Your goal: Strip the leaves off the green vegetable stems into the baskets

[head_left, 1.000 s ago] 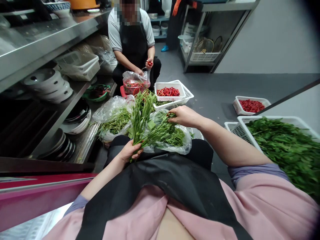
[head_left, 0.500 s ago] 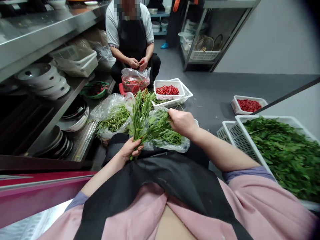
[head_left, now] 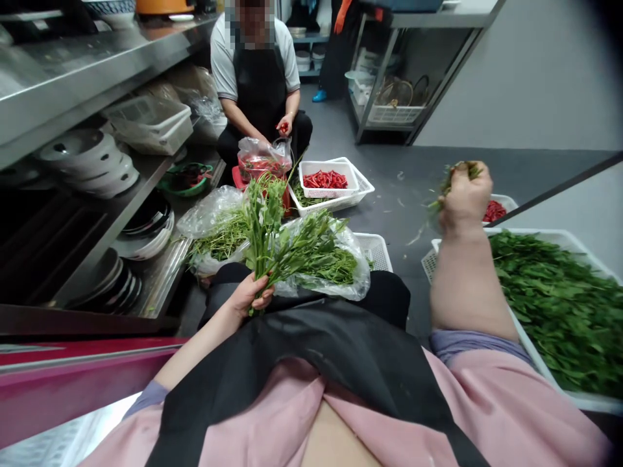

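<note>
Greens (head_left: 267,224) fan forward from the left hand (head_left: 250,296), stems (head_left: 265,271) clamped in its grip. Right hand (head_left: 466,191), clenched on blurred greenery (head_left: 446,185), is near the crate's (head_left: 596,403) far-left corner.

All across the view now, and not a single word, label, brand, number or sign can be read!

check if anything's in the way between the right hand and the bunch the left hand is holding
Nothing visible does: between the right hand and the green bunch in the left hand, the view shows floor, with a white basket apparently lower down.
</note>
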`<state>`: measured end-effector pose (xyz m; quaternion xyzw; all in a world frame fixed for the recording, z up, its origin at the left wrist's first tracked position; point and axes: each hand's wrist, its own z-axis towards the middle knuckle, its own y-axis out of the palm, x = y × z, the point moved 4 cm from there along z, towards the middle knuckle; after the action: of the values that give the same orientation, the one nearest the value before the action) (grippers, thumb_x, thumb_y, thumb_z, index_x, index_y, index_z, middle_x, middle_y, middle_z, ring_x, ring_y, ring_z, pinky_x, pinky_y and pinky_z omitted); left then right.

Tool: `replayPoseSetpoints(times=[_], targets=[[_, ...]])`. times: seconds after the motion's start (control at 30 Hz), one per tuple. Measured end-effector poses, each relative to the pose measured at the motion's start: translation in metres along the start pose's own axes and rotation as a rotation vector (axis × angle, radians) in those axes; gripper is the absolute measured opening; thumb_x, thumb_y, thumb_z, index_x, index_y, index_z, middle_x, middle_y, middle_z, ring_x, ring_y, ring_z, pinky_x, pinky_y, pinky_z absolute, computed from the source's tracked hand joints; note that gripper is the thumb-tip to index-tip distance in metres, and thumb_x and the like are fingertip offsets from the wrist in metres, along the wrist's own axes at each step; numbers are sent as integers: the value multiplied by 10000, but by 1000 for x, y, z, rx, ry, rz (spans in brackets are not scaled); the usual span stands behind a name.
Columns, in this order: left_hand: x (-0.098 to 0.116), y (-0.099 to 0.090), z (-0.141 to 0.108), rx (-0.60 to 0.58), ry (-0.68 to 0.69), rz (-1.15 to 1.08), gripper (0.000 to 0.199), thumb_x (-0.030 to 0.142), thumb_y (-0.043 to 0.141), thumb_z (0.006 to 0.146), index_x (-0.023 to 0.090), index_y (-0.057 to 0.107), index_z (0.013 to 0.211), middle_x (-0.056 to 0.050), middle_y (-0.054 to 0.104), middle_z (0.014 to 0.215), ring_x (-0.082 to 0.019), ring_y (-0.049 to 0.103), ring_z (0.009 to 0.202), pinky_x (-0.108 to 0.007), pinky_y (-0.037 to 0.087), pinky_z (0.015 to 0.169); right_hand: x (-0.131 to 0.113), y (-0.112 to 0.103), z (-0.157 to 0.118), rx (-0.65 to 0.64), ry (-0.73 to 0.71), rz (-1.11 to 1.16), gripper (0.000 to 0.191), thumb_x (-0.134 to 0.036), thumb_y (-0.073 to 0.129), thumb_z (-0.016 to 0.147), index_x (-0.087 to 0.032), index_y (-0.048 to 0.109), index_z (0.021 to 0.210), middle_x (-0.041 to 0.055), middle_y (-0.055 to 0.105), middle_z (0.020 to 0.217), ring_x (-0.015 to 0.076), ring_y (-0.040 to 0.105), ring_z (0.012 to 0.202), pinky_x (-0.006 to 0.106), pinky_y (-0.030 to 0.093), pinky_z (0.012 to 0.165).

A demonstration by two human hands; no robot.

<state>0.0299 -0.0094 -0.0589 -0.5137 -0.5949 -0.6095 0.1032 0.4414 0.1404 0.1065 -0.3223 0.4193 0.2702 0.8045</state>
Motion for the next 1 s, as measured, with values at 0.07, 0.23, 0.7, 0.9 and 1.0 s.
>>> replayPoseSetpoints(times=[0.07, 0.23, 0.7, 0.9, 1.0], targets=[[0, 0, 0, -13, -2, -2, 373, 433, 721, 765, 175, 487, 900, 69, 500, 539, -2, 284, 278, -110, 209, 305, 1, 1, -5, -163, 97, 191, 97, -207, 411, 908, -220, 394, 814, 7, 487, 748, 61, 306, 473, 248, 241, 456], [1, -4, 2, -59, -10, 17, 403, 461, 731, 746, 165, 478, 849, 67, 487, 525, -7, 293, 271, -126, 211, 302, -28, 34, -63, -793, 211, 348, 165, -290, 610, 801, -160, 564, 892, -42, 455, 648, 35, 303, 457, 202, 171, 418], [-1, -10, 4, -45, -26, 49, 388, 460, 729, 743, 176, 486, 845, 67, 489, 526, -10, 276, 272, -127, 213, 290, -53, 101, -127, -1246, 323, 431, 511, -620, 696, 676, -158, 556, 842, -83, 348, 542, 36, 202, 431, 199, 151, 406], [0, -3, 8, 13, -32, 39, 402, 443, 754, 722, 175, 516, 904, 73, 497, 507, -9, 264, 263, -125, 193, 289, -67, 90, -128, -749, -183, 113, 429, -580, 590, 771, -178, 489, 658, 1, 471, 626, 112, 395, 628, 248, 315, 590], [1, 5, 10, 23, -39, 40, 426, 435, 771, 705, 167, 532, 934, 74, 498, 504, -11, 285, 269, -124, 202, 299, -57, 90, -131, -688, 19, 292, 498, -691, 484, 803, -203, 463, 706, -14, 426, 604, 104, 347, 556, 247, 277, 521]])
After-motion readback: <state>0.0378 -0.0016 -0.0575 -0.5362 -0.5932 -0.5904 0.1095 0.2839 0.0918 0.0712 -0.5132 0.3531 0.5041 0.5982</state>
